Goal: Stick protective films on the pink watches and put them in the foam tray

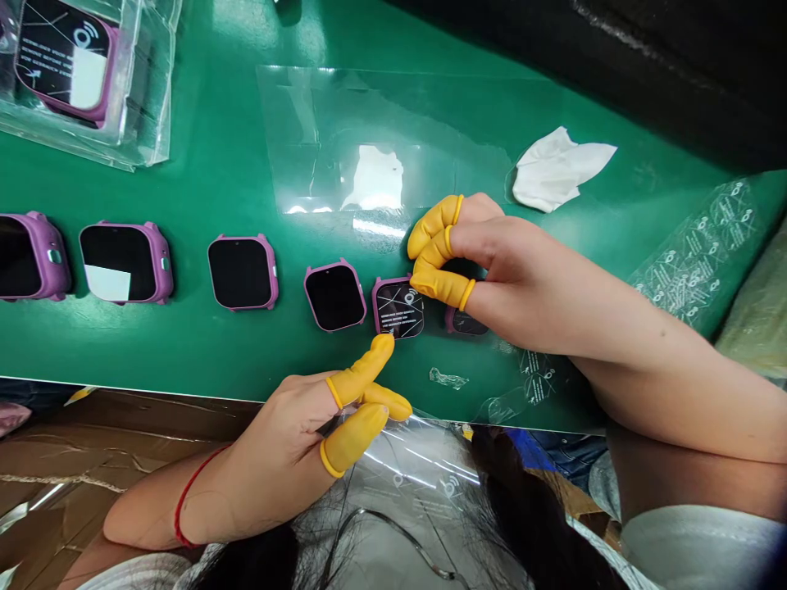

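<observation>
A purple smartwatch body (399,318), with a dark screen under a printed protective film, lies between my hands. My right hand (485,266), in yellow finger cots, is pinched at the film's upper right corner; its fingertips hide that corner. Close by the lower edge of the same watch rests the stretched index finger of my left hand (335,418). Its thumb and another finger, also in yellow cots, sit lower and apart from the index. Another film-covered watch body (468,321) is partly covered by my right hand. Just left lies a bare-screened watch body (335,297).
Several more purple watch bodies (243,273) line the green table (184,344) leftward. A clear plastic tray (147,123) holds another at upper left. Behind my hands lie a transparent sheet (430,123) and a white wipe (559,170). Printed film strips (694,254) lie right; a plastic scrap (448,378) lies near the edge.
</observation>
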`<move>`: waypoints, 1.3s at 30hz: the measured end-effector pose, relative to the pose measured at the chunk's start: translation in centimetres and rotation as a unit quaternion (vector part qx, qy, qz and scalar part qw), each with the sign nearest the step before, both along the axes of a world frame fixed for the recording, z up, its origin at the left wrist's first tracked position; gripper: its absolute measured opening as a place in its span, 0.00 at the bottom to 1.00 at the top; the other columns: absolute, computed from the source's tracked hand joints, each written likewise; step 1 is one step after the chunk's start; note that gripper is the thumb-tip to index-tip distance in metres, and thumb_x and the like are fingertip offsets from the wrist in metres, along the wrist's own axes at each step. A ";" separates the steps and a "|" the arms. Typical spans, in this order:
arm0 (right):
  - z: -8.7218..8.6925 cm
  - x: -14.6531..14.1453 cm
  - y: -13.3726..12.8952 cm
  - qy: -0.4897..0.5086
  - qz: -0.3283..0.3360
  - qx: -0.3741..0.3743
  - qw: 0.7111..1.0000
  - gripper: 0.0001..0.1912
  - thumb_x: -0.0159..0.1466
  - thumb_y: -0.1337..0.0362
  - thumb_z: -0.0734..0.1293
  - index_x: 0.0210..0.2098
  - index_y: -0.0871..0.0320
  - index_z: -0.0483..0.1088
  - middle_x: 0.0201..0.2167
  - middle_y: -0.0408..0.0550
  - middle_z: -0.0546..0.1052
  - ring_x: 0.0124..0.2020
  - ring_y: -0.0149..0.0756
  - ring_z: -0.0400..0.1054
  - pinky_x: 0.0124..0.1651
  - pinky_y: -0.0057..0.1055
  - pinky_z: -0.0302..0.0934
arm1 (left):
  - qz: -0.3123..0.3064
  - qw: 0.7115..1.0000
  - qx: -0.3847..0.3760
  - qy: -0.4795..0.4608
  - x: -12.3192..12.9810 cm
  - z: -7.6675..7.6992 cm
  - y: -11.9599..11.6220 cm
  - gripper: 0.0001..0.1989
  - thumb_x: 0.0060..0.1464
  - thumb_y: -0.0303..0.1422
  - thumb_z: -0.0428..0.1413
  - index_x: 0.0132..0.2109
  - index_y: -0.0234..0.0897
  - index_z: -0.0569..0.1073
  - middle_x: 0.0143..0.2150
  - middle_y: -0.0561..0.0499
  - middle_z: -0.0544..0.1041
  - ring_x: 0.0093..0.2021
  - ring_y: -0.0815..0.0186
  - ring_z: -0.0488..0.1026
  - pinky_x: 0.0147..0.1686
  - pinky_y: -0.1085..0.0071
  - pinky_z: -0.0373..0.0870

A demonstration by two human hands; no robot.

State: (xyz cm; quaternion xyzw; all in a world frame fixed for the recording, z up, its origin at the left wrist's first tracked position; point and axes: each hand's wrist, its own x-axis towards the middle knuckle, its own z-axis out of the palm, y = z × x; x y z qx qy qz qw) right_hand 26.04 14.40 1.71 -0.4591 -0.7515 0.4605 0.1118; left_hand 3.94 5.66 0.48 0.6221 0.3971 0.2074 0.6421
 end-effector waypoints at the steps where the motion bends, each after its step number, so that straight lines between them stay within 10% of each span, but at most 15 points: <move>1: 0.0 0.0 0.0 -0.002 0.000 0.002 1.000 0.11 0.65 0.61 0.65 0.27 0.54 0.70 0.35 0.48 0.73 0.45 0.42 0.66 0.55 0.46 0.60 | 0.000 1.000 0.001 0.001 0.0 0.0 0.0 0.10 0.61 0.27 0.53 0.44 0.39 0.78 0.36 0.55 0.84 0.30 0.70 0.80 0.31 0.80 0.75; 13: 0.2 0.2 0.3 0.026 -0.018 -0.008 0.999 0.08 0.64 0.66 0.66 0.28 0.55 0.70 0.34 0.47 0.75 0.43 0.39 0.68 0.53 0.43 0.63 | 0.009 0.999 -0.012 -0.028 -0.1 0.0 -0.1 0.16 0.59 0.25 0.55 0.52 0.43 0.76 0.37 0.57 0.84 0.32 0.71 0.80 0.33 0.81 0.77; 17: 3.0 0.9 -0.4 0.014 -0.064 0.063 0.996 0.04 0.66 0.67 0.65 0.35 0.55 0.73 0.39 0.46 0.76 0.44 0.36 0.69 0.52 0.38 0.64 | 0.118 0.992 -0.044 -0.025 -0.7 0.3 -1.6 0.29 0.57 0.22 0.58 0.61 0.54 0.68 0.43 0.60 0.83 0.39 0.72 0.81 0.42 0.79 0.78; 21: 5.4 1.0 -3.5 0.016 0.043 0.106 0.993 0.12 0.65 0.60 0.67 0.47 0.56 0.71 0.46 0.49 0.72 0.50 0.37 0.67 0.53 0.36 0.66 | 0.269 0.962 -0.002 -0.047 -1.4 0.6 -3.0 0.26 0.56 0.18 0.58 0.57 0.50 0.72 0.42 0.59 0.83 0.41 0.71 0.81 0.48 0.76 0.78; 26: 4.5 -0.2 -7.1 0.067 0.116 0.069 0.989 0.22 0.65 0.67 0.66 0.58 0.62 0.62 0.48 0.55 0.70 0.53 0.37 0.64 0.53 0.32 0.68 | 0.326 0.941 0.007 -0.086 -1.5 0.6 -4.2 0.23 0.54 0.17 0.58 0.53 0.46 0.75 0.41 0.57 0.83 0.39 0.69 0.82 0.45 0.75 0.80; 31: 3.3 -1.6 -7.6 0.115 -0.009 -0.070 0.991 0.17 0.65 0.74 0.63 0.53 0.59 0.64 0.34 0.44 0.75 0.34 0.28 0.70 0.39 0.26 0.68 | 0.317 0.940 0.030 -0.124 -1.6 0.7 -5.0 0.23 0.55 0.21 0.60 0.54 0.49 0.74 0.43 0.56 0.83 0.47 0.63 0.80 0.52 0.64 0.78; 36: 2.8 -2.9 -7.3 0.161 -0.097 -0.331 0.925 0.18 0.64 0.67 0.65 0.53 0.61 0.62 0.25 0.39 0.73 0.24 0.27 0.70 0.26 0.23 0.64 | 0.272 0.955 0.021 -0.115 -2.4 0.6 -5.1 0.18 0.55 0.26 0.62 0.50 0.50 0.78 0.45 0.54 0.82 0.43 0.60 0.82 0.49 0.64 0.80; 39: 2.9 -2.7 -6.2 0.137 -0.069 -0.312 0.937 0.22 0.65 0.62 0.66 0.56 0.62 0.61 0.27 0.43 0.76 0.26 0.29 0.72 0.28 0.26 0.66 | 0.303 0.945 0.035 -0.121 -2.5 0.3 -5.1 0.24 0.56 0.23 0.60 0.56 0.55 0.74 0.48 0.59 0.81 0.44 0.66 0.81 0.52 0.70 0.78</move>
